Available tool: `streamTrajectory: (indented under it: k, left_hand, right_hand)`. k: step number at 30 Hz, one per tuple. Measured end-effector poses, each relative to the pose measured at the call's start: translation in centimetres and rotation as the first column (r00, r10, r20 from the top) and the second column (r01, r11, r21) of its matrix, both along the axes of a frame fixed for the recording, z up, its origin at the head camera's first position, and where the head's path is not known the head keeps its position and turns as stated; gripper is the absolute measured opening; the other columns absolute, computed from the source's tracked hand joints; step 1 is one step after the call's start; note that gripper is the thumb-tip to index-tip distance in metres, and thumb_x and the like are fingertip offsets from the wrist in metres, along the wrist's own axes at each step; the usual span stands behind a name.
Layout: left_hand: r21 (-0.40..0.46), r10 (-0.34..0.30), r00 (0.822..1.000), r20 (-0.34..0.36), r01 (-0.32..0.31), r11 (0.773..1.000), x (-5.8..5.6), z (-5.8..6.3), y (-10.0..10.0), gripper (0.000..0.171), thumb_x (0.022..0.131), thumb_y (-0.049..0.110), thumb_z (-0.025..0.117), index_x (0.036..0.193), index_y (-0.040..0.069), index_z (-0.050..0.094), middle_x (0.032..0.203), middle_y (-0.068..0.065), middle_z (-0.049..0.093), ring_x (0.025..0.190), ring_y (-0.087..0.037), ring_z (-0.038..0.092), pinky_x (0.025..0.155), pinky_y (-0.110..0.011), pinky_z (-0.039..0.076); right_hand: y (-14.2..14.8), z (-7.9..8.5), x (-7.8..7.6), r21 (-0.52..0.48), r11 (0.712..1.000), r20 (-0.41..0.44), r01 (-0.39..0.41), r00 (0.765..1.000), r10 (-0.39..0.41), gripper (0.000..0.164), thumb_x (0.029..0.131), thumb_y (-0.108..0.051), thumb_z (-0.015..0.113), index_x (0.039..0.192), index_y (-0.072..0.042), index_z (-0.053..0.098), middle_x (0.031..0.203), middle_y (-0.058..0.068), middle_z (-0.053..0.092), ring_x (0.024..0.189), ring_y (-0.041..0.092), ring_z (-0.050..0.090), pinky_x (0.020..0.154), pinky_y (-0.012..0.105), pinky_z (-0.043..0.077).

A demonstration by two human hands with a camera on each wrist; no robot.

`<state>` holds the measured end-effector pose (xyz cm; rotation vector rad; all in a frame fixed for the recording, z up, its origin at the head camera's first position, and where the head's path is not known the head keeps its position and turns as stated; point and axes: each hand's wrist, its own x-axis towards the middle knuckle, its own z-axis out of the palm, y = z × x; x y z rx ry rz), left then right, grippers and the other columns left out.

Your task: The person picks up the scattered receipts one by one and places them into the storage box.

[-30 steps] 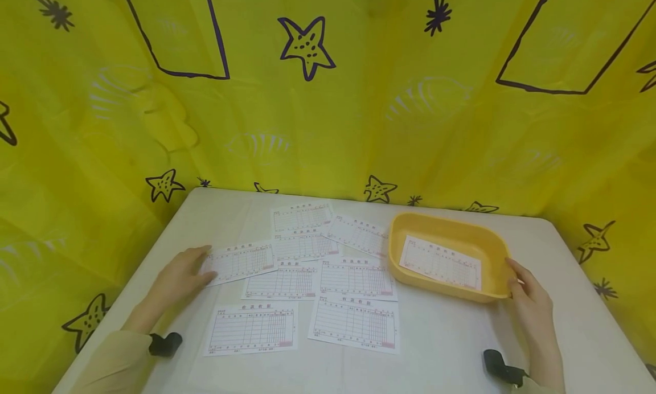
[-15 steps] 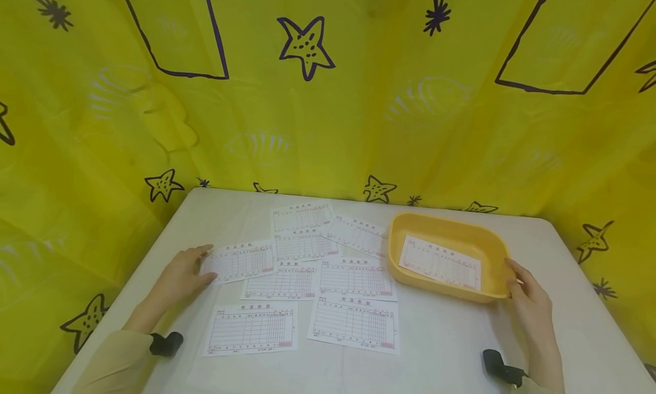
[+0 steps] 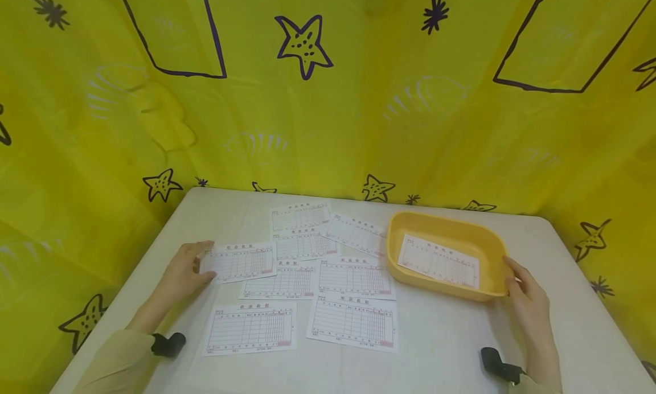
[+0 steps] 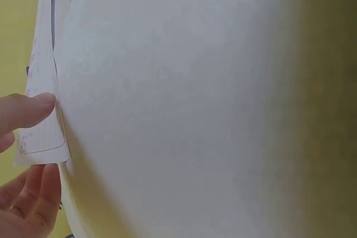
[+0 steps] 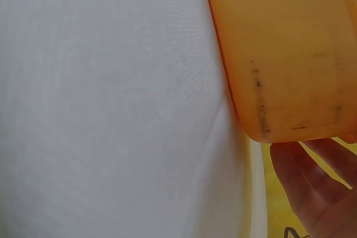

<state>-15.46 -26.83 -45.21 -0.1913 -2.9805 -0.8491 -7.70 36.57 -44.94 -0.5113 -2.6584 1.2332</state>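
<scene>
Over table | left hand pinches slip | thumb on top

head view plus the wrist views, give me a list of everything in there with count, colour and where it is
Table: one, white, across the lower head view
Backdrop: one, patterned yellow, behind the table
Loose printed slips: seven, white with reddish print, on the table's left and middle, some overlapping
Pinched slip: one, white with reddish print, at the left of the group
Basin: one, yellow-orange, at the table's right side
Inner slip: one, white with reddish print, inside the basin
Wrist devices: two, black, one at each wrist
Sleeves: two, beige, bottom left and bottom right, the right barely showing
Left hand: one, bare, pinching the pinched slip's left end
Right hand: one, bare, gripping the basin's right end
</scene>
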Motion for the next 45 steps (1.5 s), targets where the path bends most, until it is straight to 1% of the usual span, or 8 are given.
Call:
streamTrajectory:
  k: [6,12,20,27,31,35,42,45]
  left_hand:
    - [0.012,0.001,1.0,-0.017,0.0,1.0,-0.2,0.0,0.1,0.054,0.078,0.003,0.072,0.124,-0.001,0.044,0.111,-0.026,0.054,0.087,-0.032,0.055,0.07,-0.036,0.048]
    - [0.02,-0.009,0.999,-0.031,0.01,1.0,-0.2,0.0,0.1,0.036,0.079,0.003,0.071,0.109,-0.002,0.052,0.103,-0.024,0.059,0.084,-0.031,0.057,0.071,-0.039,0.05]
    - [0.08,-0.025,0.996,-0.085,0.032,0.996,-0.2,0.1,0.9,0.041,0.08,0.002,0.071,0.118,-0.002,0.058,0.107,-0.021,0.06,0.089,-0.03,0.057,0.075,-0.038,0.049]
    - [0.144,-0.013,0.996,-0.083,0.025,0.989,-0.5,0.6,2.1,0.043,0.084,0.005,0.069,0.125,0.002,0.058,0.122,-0.021,0.058,0.097,-0.033,0.059,0.08,-0.04,0.053]
    - [0.198,-0.01,0.998,-0.066,0.023,0.98,-0.7,1.0,2.5,0.043,0.087,0.005,0.065,0.129,0.006,0.057,0.126,-0.017,0.057,0.099,-0.031,0.06,0.079,-0.024,0.052]
    - [0.283,-0.027,0.997,-0.07,0.046,0.958,-0.7,1.4,3.0,0.042,0.09,0.001,0.059,0.131,0.008,0.056,0.131,-0.016,0.055,0.101,-0.029,0.058,0.077,-0.009,0.045]
    - [0.357,-0.022,0.991,-0.135,0.069,0.932,-1.0,1.4,4.0,0.043,0.089,-0.006,0.056,0.13,0.006,0.057,0.13,-0.015,0.056,0.093,-0.006,0.057,0.075,-0.007,0.048]
    - [0.384,-0.015,0.99,-0.141,0.069,0.921,-0.9,1.4,4.4,0.043,0.088,-0.008,0.055,0.129,0.004,0.057,0.129,-0.015,0.055,0.092,-0.008,0.058,0.074,-0.007,0.048]
  right_hand:
    - [0.0,0.1,0.0,0.0,1.0,-0.009,-0.005,1.0,0.005,0.05,0.102,-0.025,0.03,0.149,-0.009,0.033,0.151,0.023,0.033,0.091,-0.018,0.031,0.07,0.0,0.032]
    - [0.0,0.0,0.1,0.012,1.0,-0.015,-0.007,1.0,0.007,0.05,0.102,-0.025,0.03,0.149,-0.009,0.033,0.151,0.023,0.034,0.09,-0.018,0.032,0.07,0.002,0.033]
    - [-0.1,-0.1,0.2,0.014,1.0,-0.022,-0.01,1.0,0.011,0.049,0.102,-0.025,0.03,0.149,-0.009,0.033,0.15,0.023,0.034,0.09,-0.019,0.033,0.07,0.001,0.033]
    - [-0.1,-0.1,0.2,0.021,1.0,-0.04,0.003,0.999,-0.002,0.049,0.102,-0.024,0.031,0.148,-0.009,0.035,0.15,0.019,0.037,0.089,-0.02,0.034,0.07,0.001,0.034]
    - [0.0,-0.2,0.1,0.02,1.0,-0.044,0.002,0.999,-0.001,0.048,0.102,-0.024,0.032,0.148,-0.01,0.036,0.15,0.016,0.038,0.089,-0.02,0.034,0.07,0.0,0.034]
    - [-0.1,-0.2,0.1,0.025,1.0,-0.041,0.007,0.999,-0.006,0.048,0.102,-0.024,0.032,0.148,-0.009,0.036,0.15,0.016,0.039,0.088,-0.021,0.034,0.07,0.0,0.034]
    - [-0.1,-0.1,0.2,0.008,1.0,-0.03,-0.005,1.0,0.005,0.049,0.102,-0.025,0.031,0.149,-0.009,0.034,0.151,0.021,0.035,0.089,-0.019,0.034,0.07,0.001,0.034]
    - [-0.1,-0.1,0.2,0.006,1.0,-0.023,-0.008,1.0,0.008,0.049,0.102,-0.025,0.031,0.149,-0.009,0.034,0.151,0.022,0.034,0.09,-0.019,0.033,0.07,0.0,0.033]
